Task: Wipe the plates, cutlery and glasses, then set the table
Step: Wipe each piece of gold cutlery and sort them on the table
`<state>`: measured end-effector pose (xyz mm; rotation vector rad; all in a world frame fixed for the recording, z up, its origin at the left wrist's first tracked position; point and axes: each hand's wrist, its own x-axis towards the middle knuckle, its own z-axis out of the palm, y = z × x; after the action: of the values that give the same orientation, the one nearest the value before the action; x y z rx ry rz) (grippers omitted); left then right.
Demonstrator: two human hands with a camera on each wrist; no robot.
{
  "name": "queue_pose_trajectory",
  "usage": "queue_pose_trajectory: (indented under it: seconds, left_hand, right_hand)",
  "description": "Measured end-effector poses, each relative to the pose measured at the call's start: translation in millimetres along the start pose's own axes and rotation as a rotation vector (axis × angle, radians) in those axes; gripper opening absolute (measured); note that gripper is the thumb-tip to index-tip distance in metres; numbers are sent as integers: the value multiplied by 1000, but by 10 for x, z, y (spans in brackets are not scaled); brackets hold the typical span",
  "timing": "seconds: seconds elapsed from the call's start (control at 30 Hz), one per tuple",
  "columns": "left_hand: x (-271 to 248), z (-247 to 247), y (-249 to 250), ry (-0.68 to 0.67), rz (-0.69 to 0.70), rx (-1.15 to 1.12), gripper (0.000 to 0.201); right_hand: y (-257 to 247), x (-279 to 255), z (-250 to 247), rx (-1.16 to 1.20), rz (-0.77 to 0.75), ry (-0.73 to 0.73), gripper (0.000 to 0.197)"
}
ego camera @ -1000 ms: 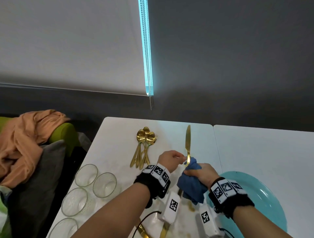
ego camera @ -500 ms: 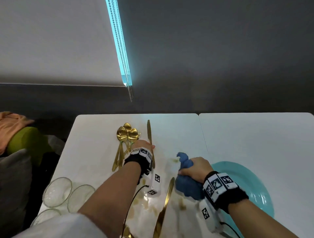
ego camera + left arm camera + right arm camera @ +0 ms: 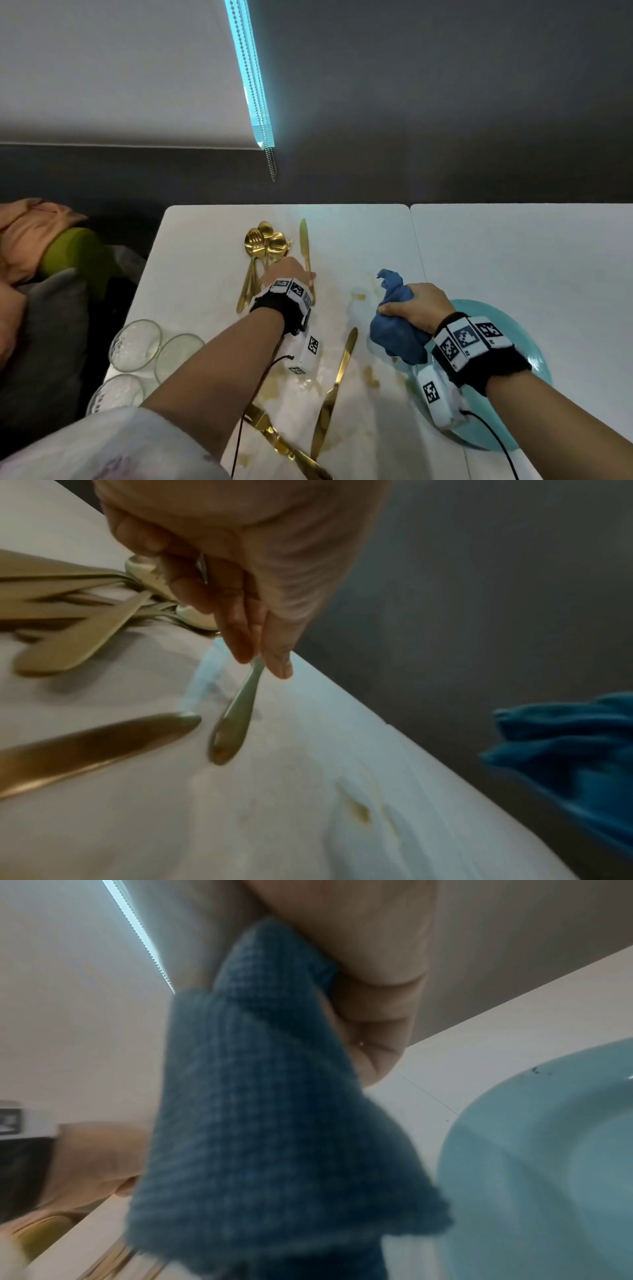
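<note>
The left hand point(image 3: 287, 270) pinches a gold knife point(image 3: 305, 247) by its handle. The right hand point(image 3: 416, 306) clutches a bunched blue cloth point(image 3: 394, 329).

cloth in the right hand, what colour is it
Blue cloth with a fine waffle weave, clearest in the right wrist view.

Peach garment point(image 3: 30, 233) draped over green cushion point(image 3: 73, 253), grey fabric point(image 3: 44, 342) beside, left of table.

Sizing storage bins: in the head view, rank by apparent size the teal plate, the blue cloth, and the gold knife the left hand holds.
1. teal plate, though partly hidden
2. blue cloth, bunched in the right hand
3. gold knife pinched by the left hand; thinnest, also farthest
</note>
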<state>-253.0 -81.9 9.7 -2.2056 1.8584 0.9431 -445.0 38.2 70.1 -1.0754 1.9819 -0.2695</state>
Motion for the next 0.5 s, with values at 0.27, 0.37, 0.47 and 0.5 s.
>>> queue_pose_trajectory:
  seconds: [0.27, 0.37, 0.47, 0.5]
  left_hand:
    - [-894, 324, -629, -33, -87, 121, 30]
    - [-1186, 555, -845, -40, -178, 123, 28]
    - [-1458, 706, -987, -20, -255, 135, 32]
    - [-1546, 746, -1022, -18, -280, 140, 32]
  right_hand:
    - [18, -151, 109, -9, -102, -61, 17]
    - [31, -255, 159, -26, -134, -100, 15]
    - [53, -349, 191, -58, -171, -127, 17]
    - [66, -385, 200, -77, -181, -133, 16]
